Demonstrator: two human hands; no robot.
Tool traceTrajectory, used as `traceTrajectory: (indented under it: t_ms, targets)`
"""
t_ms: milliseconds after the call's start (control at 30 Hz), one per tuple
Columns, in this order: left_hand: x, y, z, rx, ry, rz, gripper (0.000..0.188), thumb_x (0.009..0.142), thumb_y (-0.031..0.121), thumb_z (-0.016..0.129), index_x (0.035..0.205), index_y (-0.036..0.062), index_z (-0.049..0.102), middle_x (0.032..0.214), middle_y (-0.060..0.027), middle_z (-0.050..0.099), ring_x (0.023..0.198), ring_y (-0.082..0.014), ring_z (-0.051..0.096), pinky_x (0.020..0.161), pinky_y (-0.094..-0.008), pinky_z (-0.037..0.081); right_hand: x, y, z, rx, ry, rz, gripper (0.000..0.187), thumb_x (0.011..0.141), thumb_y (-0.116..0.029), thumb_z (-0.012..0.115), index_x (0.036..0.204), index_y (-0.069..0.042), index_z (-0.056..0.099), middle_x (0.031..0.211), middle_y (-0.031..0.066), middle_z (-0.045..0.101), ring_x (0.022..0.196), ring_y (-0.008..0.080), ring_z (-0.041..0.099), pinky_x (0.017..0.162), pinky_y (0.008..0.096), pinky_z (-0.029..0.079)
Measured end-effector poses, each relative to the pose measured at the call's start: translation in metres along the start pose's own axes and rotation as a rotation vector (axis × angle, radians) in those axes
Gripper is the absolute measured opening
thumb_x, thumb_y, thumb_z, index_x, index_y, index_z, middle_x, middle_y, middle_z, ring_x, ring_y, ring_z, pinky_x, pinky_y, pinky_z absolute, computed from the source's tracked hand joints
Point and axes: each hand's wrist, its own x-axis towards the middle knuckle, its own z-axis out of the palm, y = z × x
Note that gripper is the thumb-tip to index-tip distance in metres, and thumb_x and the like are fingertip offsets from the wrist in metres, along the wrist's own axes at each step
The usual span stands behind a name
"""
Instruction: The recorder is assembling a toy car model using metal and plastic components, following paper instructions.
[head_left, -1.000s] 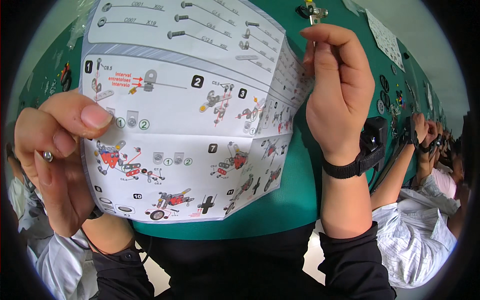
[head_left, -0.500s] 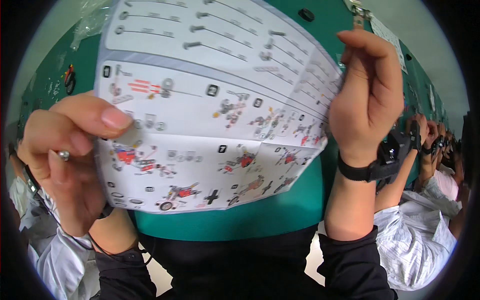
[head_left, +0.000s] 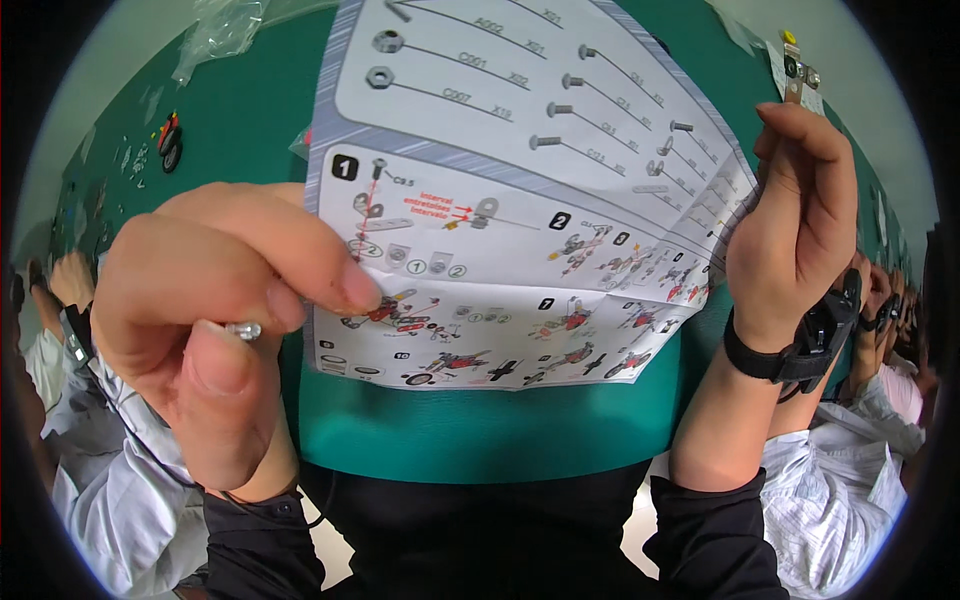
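A folded paper instruction sheet (head_left: 520,225), printed with drawings of screws, nuts and assembly steps, hangs tilted in front of me. My left hand (head_left: 200,290) is closed, its fingers at the sheet's left edge. Between thumb and finger it pinches a small shiny metal fastener (head_left: 243,331), perhaps a screw; its full shape is hidden. At the sheet's right edge is my right hand (head_left: 790,230), wearing a black wrist strap (head_left: 755,355). Its fingertips are closed on a small metal strip assembly (head_left: 794,75) with nuts and a yellow piece, rising above the hand.
On the green table (head_left: 480,430) at the far left lie a small red-and-black wheeled toy piece (head_left: 170,143), scattered small parts (head_left: 128,160) and a clear plastic bag (head_left: 222,42). Other people in pale clothes sit close on both sides, one sleeve (head_left: 835,500) near my right arm.
Both hands and the sheet have shifted right in the view. The sheet now shows sharper, and the fastener in my left hand has turned its side into view.
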Motion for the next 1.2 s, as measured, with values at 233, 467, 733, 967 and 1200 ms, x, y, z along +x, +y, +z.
traceTrajectory:
  t_ms: [233, 467, 733, 967, 1200]
  targets:
    - [-0.001, 0.004, -0.004, 0.011, 0.018, -0.008, 0.017, 0.097, 0.02, 0.045, 0.095, 0.0039, 0.045, 0.088, -0.0187, 0.059, 0.078, -0.0218, 0.052, 0.076, -0.0349, 0.042, 0.003, -0.003, 0.007, 0.027, 0.043, -0.002, 0.018, 0.097, 0.007, 0.048, 0.104, 0.004, 0.064, 0.089, 0.0032, 0.061, 0.077, 0.0082, 0.052, 0.07, 0.0187, 0.04]
    - [0.003, 0.004, 0.004, -0.035, 0.085, -0.043, 0.019, 0.098, 0.021, 0.045, 0.095, 0.0024, 0.046, 0.089, -0.0201, 0.059, 0.077, -0.0223, 0.052, 0.077, -0.0359, 0.043, 0.005, -0.002, -0.004, 0.322, 0.07, 0.199, 0.018, 0.1, 0.003, 0.046, 0.108, 0.001, 0.062, 0.086, 0.0009, 0.057, 0.071, 0.0033, 0.044, 0.061, 0.0163, 0.031]
    - [0.01, 0.002, 0.019, 0.179, 0.268, -0.006, 0.021, 0.097, 0.018, 0.05, 0.09, -0.0027, 0.052, 0.081, -0.0203, 0.061, 0.074, -0.0232, 0.06, 0.069, -0.0333, 0.049, 0.006, -0.009, -0.011, 0.647, 0.045, 0.279, 0.014, 0.099, 0.001, 0.047, 0.111, -0.006, 0.047, 0.096, 0.0094, 0.053, 0.086, 0.015, 0.049, 0.076, 0.0238, 0.039]
    - [0.012, -0.007, 0.017, 0.219, 0.318, -0.072, 0.021, 0.096, 0.014, 0.051, 0.088, -0.0042, 0.054, 0.08, -0.0178, 0.061, 0.073, -0.0221, 0.061, 0.068, -0.031, 0.048, 0.005, -0.023, -0.009, 0.554, -0.04, 0.263, 0.024, 0.095, 0.003, 0.046, 0.114, -0.011, 0.041, 0.095, 0.0163, 0.055, 0.076, 0.0116, 0.045, 0.059, 0.0194, 0.031]
    - [0.012, -0.013, 0.01, 0.233, 0.316, -0.051, 0.021, 0.096, 0.014, 0.052, 0.088, -0.0054, 0.055, 0.081, -0.0172, 0.061, 0.071, -0.0212, 0.061, 0.066, -0.0302, 0.048, 0.005, -0.03, -0.006, 0.574, -0.072, 0.293, 0.03, 0.094, 0.004, 0.044, 0.119, -0.011, 0.04, 0.096, 0.0175, 0.056, 0.064, 0.0071, 0.036, 0.052, 0.0179, 0.026]
